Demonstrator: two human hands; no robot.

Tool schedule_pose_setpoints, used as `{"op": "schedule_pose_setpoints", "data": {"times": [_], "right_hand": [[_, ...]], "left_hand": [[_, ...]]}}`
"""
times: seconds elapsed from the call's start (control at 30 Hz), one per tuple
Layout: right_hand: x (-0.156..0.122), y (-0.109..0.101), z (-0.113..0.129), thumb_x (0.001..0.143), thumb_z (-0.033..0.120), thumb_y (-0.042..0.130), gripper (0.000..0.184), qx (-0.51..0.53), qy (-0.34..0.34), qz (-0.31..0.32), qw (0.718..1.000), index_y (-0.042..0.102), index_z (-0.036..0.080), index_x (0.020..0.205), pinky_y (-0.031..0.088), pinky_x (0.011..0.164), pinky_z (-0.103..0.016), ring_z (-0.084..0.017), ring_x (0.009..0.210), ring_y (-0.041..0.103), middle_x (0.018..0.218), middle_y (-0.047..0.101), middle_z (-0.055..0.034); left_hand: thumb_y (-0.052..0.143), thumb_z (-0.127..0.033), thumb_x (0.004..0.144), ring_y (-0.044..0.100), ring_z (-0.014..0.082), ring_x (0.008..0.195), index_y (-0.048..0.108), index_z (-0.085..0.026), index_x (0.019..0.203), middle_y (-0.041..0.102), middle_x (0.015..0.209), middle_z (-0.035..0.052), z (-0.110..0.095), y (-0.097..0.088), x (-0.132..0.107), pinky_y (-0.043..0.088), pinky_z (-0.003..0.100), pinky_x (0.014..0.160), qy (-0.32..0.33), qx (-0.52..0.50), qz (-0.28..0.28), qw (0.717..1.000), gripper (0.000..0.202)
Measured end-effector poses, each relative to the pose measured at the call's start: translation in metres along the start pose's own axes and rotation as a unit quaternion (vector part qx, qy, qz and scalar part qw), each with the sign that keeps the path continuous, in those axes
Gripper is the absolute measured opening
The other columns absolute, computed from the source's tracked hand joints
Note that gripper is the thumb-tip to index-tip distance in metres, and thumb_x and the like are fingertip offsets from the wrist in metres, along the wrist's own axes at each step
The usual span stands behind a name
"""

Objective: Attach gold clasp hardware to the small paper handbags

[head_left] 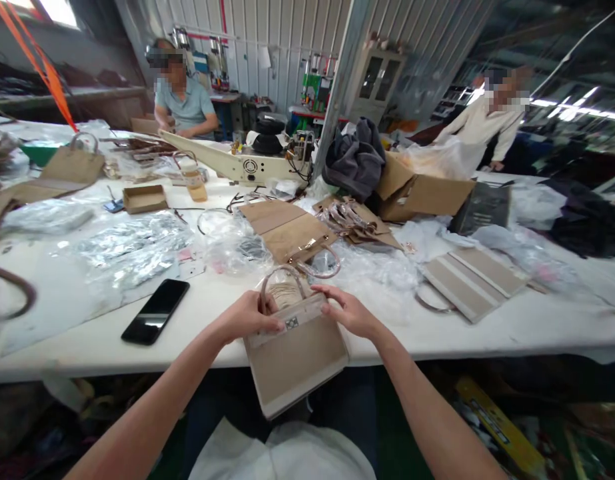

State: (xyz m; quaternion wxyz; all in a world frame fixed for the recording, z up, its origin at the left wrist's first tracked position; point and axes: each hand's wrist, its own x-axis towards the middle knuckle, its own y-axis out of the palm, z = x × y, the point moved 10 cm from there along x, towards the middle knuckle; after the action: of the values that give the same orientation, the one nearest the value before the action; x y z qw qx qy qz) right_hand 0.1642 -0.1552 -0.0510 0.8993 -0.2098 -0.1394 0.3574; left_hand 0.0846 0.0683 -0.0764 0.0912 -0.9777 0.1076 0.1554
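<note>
A small tan handbag point(297, 360) with a white trim and a looped handle hangs over the near edge of the white table point(487, 330). My left hand point(250, 317) grips its top left corner, fingers curled over the rim. My right hand point(348, 311) pinches the top right corner of the same bag. A small label sits on the bag's upper edge between my hands.
A black phone point(156, 311) lies left of my hands. Flat tan bags point(287, 230), point(470, 280), plastic wrapping point(132, 247) and cardboard boxes point(422, 193) cover the table. A seated person point(183, 100) works at the far left; another person point(492, 123) stands at the far right.
</note>
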Motion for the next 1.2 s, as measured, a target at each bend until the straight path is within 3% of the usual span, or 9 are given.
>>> {"op": "schedule_pose_setpoints", "data": {"times": [0.13, 0.27, 0.37, 0.5, 0.7, 0.83, 0.97, 1.07, 1.2], "right_hand": [[0.001, 0.009, 0.002, 0.094, 0.052, 0.085, 0.061, 0.068, 0.034, 0.120, 0.990, 0.072, 0.022, 0.146, 0.054, 0.116, -0.047, -0.032, 0.127, 0.070, 0.136, 0.077, -0.0103], [0.001, 0.020, 0.000, 0.085, 0.048, 0.093, 0.068, 0.084, 0.065, 0.156, 0.982, 0.074, 0.022, 0.144, 0.053, 0.116, -0.046, -0.032, 0.128, 0.070, 0.137, 0.077, -0.0101], [0.005, 0.026, -0.002, 0.083, 0.048, 0.094, 0.070, 0.119, 0.106, 0.137, 0.978, 0.075, 0.020, 0.144, 0.059, 0.107, -0.044, -0.033, 0.119, 0.074, 0.131, 0.080, -0.0114], [0.019, 0.029, -0.014, 0.084, 0.051, 0.092, 0.091, 0.161, 0.145, 0.078, 0.973, 0.058, 0.016, 0.161, 0.064, 0.091, -0.040, -0.032, 0.105, 0.079, 0.112, 0.083, -0.0111], [0.035, 0.041, -0.039, 0.085, 0.059, 0.086, 0.075, 0.102, 0.147, 0.046, 0.983, 0.072, 0.016, 0.144, 0.063, 0.099, -0.043, -0.035, 0.117, 0.078, 0.126, 0.082, -0.0157], [0.035, 0.040, -0.030, 0.086, 0.060, 0.078, 0.065, -0.008, 0.133, 0.025, 0.991, 0.077, 0.019, 0.136, 0.064, 0.094, -0.043, -0.035, 0.108, 0.079, 0.120, 0.083, -0.0139], [0.039, 0.030, -0.011, 0.084, 0.055, 0.074, 0.055, -0.126, 0.115, -0.009, 0.985, 0.083, 0.022, 0.128, 0.063, 0.089, -0.040, -0.031, 0.096, 0.078, 0.113, 0.084, -0.0108], [0.042, 0.027, -0.011, 0.084, 0.054, 0.072, 0.056, -0.164, 0.111, -0.008, 0.980, 0.084, 0.021, 0.128, 0.061, 0.088, -0.040, -0.029, 0.093, 0.074, 0.111, 0.083, -0.0104], [0.040, 0.020, -0.018, 0.088, 0.055, 0.069, 0.063, -0.163, 0.132, 0.041, 0.977, 0.079, 0.019, 0.139, 0.060, 0.085, -0.040, -0.027, 0.090, 0.073, 0.119, 0.082, -0.0111]], "left_hand": [[0.099, -0.041, 0.065, 0.055, 0.0137, 0.065, 0.075, -0.016, 0.080, 0.065, 0.069, -0.0027, -0.002, 0.010, -0.017, 0.036, 0.026, 0.061, 0.027, -0.025, -0.001, 0.999, 0.037], [0.100, -0.041, 0.065, 0.051, 0.0119, 0.065, 0.074, -0.014, 0.075, 0.062, 0.067, -0.0030, 0.006, -0.001, -0.027, 0.033, 0.025, 0.060, 0.042, -0.069, -0.056, 0.995, 0.038], [0.099, -0.040, 0.065, 0.051, 0.0117, 0.064, 0.074, -0.014, 0.074, 0.062, 0.066, -0.0025, 0.010, -0.011, -0.032, 0.034, 0.025, 0.060, 0.031, -0.080, -0.084, 0.993, 0.037], [0.095, -0.040, 0.069, 0.059, 0.0143, 0.066, 0.077, -0.014, 0.082, 0.071, 0.071, 0.0013, 0.007, -0.027, -0.031, 0.041, 0.026, 0.063, 0.028, -0.090, -0.102, 0.990, 0.034], [0.080, -0.025, 0.074, 0.070, 0.0214, 0.075, 0.080, -0.015, 0.100, 0.079, 0.083, 0.0049, 0.020, -0.060, -0.038, 0.047, 0.030, 0.067, 0.023, 0.017, -0.161, 0.987, 0.028], [0.076, -0.026, 0.079, 0.072, 0.0246, 0.087, 0.081, -0.019, 0.101, 0.082, 0.094, 0.0062, 0.023, -0.055, -0.050, 0.048, 0.031, 0.073, 0.048, 0.080, -0.145, 0.985, 0.023], [0.068, -0.026, 0.084, 0.067, 0.0208, 0.073, 0.080, -0.015, 0.101, 0.078, 0.081, 0.0042, 0.027, -0.049, -0.048, 0.041, 0.029, 0.063, 0.042, 0.043, -0.138, 0.989, 0.023], [0.068, -0.025, 0.084, 0.067, 0.0204, 0.077, 0.080, -0.015, 0.097, 0.078, 0.082, 0.0037, 0.025, -0.054, -0.041, 0.042, 0.029, 0.066, 0.064, 0.013, -0.183, 0.981, 0.020], [0.065, -0.022, 0.083, 0.067, 0.0206, 0.081, 0.077, -0.016, 0.099, 0.075, 0.085, 0.0037, 0.035, -0.055, -0.032, 0.045, 0.029, 0.072, 0.069, -0.047, -0.223, 0.971, 0.021]]}}
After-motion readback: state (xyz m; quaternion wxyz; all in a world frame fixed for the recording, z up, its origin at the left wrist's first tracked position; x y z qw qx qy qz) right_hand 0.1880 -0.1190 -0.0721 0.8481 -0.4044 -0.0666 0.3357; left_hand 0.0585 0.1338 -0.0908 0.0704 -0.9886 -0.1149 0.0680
